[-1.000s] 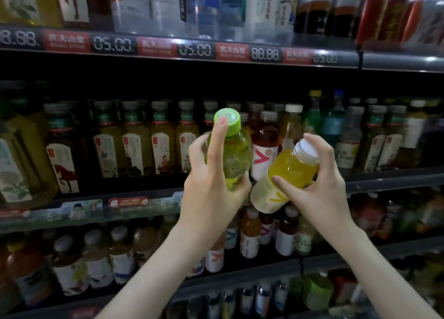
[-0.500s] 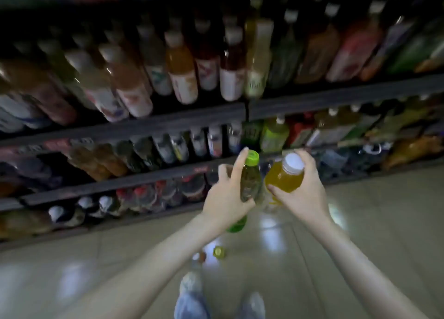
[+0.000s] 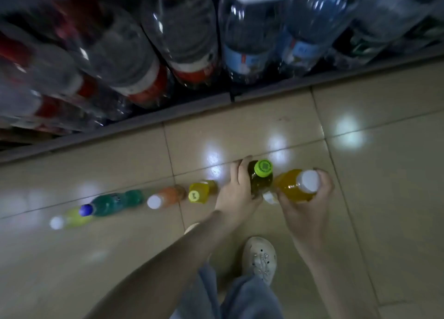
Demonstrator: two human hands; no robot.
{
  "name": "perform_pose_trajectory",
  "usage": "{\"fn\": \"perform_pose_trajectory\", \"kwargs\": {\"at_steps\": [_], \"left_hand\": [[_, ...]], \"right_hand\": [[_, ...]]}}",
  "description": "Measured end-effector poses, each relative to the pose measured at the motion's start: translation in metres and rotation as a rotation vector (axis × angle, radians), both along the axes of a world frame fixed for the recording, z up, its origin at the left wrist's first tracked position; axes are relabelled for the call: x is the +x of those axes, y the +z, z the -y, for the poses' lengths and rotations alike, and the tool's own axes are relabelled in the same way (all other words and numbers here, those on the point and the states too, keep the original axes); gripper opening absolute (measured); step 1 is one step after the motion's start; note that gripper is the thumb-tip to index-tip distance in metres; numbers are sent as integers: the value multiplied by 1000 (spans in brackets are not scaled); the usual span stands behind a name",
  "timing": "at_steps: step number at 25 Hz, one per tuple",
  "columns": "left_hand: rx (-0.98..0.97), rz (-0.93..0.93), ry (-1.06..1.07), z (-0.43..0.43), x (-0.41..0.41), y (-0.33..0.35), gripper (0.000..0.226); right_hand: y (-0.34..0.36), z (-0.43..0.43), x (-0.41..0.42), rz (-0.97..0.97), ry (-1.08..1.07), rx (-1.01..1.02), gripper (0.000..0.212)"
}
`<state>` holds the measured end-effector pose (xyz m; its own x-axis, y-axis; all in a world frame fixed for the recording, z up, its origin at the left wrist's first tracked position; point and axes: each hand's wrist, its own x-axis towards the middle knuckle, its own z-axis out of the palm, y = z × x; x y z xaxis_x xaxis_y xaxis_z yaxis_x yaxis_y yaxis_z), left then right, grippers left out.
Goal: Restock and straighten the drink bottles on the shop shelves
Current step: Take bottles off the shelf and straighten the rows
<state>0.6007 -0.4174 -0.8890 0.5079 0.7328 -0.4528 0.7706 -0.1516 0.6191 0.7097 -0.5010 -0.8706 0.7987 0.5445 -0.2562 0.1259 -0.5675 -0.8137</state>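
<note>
Floor (image 3: 396, 198): glossy beige tiles, divided by thin dark grout lines (image 3: 168, 148). Several pale light reflections (image 3: 349, 132) lie on the tiles, the brightest toward the floor's far edge. One light, perforated shoe (image 3: 260, 258) stands flat near the floor's near edge. The toe of a second shoe (image 3: 191, 227) shows beside it. Grey-blue trouser legs (image 3: 247, 299) hang above both.

Shop, drinks aisle: bottom shelf (image 3: 144, 122) packed with large water bottles (image 3: 249, 42), tiled floor (image 3: 384, 150), row of small drink bottles (image 3: 165, 197) standing on floor.

green-capped dark bottle (image 3: 261, 178), white-capped orange bottle (image 3: 293, 187), adjacent
</note>
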Motion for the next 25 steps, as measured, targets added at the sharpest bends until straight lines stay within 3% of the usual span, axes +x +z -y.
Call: {"fn": "perform_pose_trajectory", "kwargs": {"at_steps": [6,9,11,14,17,21,25], "left_hand": [[-30,126,143,5,1,-154,70],[91,253,215,9,-9,-183,62],[63,266,212,11,-17,-179,68],[-136,152,296,17,-25,-129,93],[-171,151,273,16,-26,-49,99],[-234,185,247,-21,-20,114,81],[-197,128,249,-85,-32,297,43]], "right_hand": [[-163,-7,4,55,23,-110,63],[-188,-7,-2,-6,74,-175,57],[-184,-3,-9,-3,165,-169,60],[-143,0,-13,-26,285,-215,76],[-66,-13,-13,-9,311,-255,72],[86,-62,-8,43,378,-225,54],[277,-126,-22,141,438,-77,49]]}}
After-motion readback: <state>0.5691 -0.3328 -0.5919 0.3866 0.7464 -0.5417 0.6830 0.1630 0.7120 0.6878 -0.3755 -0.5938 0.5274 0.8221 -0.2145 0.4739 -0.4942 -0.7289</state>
